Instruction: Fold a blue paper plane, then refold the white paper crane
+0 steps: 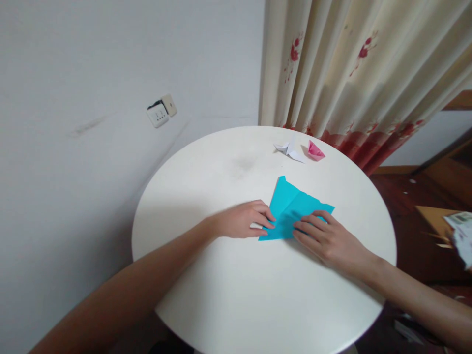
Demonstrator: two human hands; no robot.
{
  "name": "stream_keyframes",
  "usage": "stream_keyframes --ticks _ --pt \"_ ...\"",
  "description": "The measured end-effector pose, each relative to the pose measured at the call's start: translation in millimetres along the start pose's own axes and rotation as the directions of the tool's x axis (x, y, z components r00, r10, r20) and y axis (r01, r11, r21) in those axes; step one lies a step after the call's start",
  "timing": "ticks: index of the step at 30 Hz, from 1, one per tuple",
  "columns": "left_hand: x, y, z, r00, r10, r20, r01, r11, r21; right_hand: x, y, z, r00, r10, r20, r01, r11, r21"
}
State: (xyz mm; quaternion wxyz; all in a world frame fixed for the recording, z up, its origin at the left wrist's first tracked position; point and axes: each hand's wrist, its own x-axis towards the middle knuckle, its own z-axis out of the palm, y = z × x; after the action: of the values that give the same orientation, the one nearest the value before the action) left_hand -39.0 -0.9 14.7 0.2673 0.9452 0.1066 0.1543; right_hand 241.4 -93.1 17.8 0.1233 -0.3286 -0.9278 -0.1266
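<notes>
A folded sheet of turquoise paper [291, 206] lies flat near the middle of a round white table [228, 285]. My left hand [243, 220] rests at the paper's left edge, its fingertips pressing down on the near left corner. My right hand [328, 238] lies on the paper's near right part, fingers spread flat on it. Neither hand lifts the sheet off the table.
A white folded paper figure [289, 149] and a pink folded paper boat [315, 151] sit at the table's far side. A cream curtain with red flowers [354, 73] hangs behind. A wall socket [160, 112] is on the left wall. Dark floor with scraps lies right.
</notes>
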Motion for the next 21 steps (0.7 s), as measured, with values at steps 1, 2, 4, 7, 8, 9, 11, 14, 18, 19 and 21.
stream_keyframes --ticks 1,2,4,7,8,9,11,14,18,19,21 --pt "0 0 0.2 1.000 0.003 -0.004 -0.003 1.000 -0.003 1 1 1 0.999 -0.040 0.004 0.040 0.999 0.006" --pt "0 0 0.5 1.000 0.003 -0.006 -0.004 1.000 -0.004 2 3 2 0.997 -0.072 0.008 0.072 0.997 0.014" --pt "0 0 1.3 1.000 -0.004 -0.013 0.004 1.000 -0.001 4 6 4 0.996 -0.088 0.005 0.087 0.996 0.036" --pt "1 -1 2.5 1.000 -0.021 -0.020 0.021 1.000 -0.016 8 11 6 0.995 -0.101 0.028 0.098 0.991 0.095" --pt "1 -1 2.7 1.000 -0.022 -0.021 0.022 0.999 -0.027 10 12 5 0.994 -0.098 0.037 0.094 0.989 0.113" --pt "1 -2 2.8 1.000 -0.021 -0.022 0.020 0.999 -0.038 12 13 4 0.995 -0.091 0.042 0.085 0.988 0.129" --pt "1 -3 2.5 1.000 -0.016 -0.017 0.015 0.998 -0.057 17 14 2 0.997 -0.065 0.034 0.060 0.986 0.154" --pt "1 -5 1.5 1.000 -0.017 -0.008 0.017 0.997 -0.076 27 16 -1 1.000 -0.016 -0.010 0.017 0.983 0.182" --pt "0 -5 0.1 1.000 -0.024 0.002 0.024 0.996 -0.090 39 15 -1 0.999 0.041 0.023 -0.045 0.977 0.207" --pt "0 -5 -0.3 1.000 -0.026 0.006 0.026 0.996 -0.090 42 15 -1 0.997 0.061 0.038 -0.068 0.975 0.212" --pt "-1 -4 -1.3 0.999 -0.030 0.021 0.032 0.996 -0.089 46 15 1 0.993 0.103 0.057 -0.114 0.969 0.220"
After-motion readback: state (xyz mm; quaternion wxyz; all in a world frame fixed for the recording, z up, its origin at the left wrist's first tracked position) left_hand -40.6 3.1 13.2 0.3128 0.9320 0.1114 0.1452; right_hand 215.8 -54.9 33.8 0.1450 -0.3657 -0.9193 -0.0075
